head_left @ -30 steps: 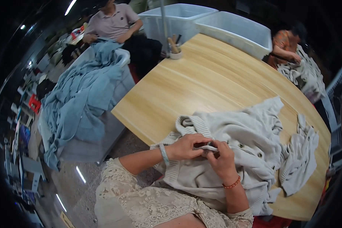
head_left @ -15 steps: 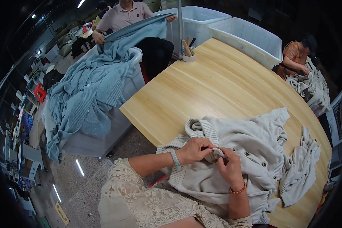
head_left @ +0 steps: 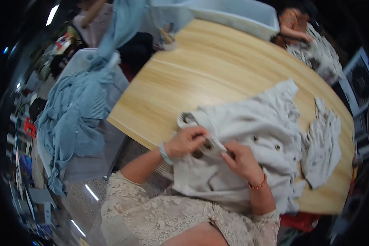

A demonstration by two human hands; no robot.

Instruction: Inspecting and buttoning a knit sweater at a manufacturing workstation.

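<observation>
Cream knitwear, a buttoned cardigan (head_left: 250,139), lies spread over the near edge of the wooden table (head_left: 217,65), part of it hanging off toward the person's lap. Both hands meet at a fold of the fabric close to that near edge. The left hand (head_left: 188,141) is closed, pinching the cloth between thumb and fingers; the right hand (head_left: 242,160) is curled around the same fold, touching it just beside the left. Something small and dark sits between the fingertips, perhaps a button, though the blur leaves it unclear. A second, smaller cream piece (head_left: 324,143) rests beside the cardigan toward the right edge. Off the left edge, blue knit garments (head_left: 74,110) are heaped over a grey bin. At the far edge stands a white tub (head_left: 242,16), and another person (head_left: 299,28) works at the far right corner.
</observation>
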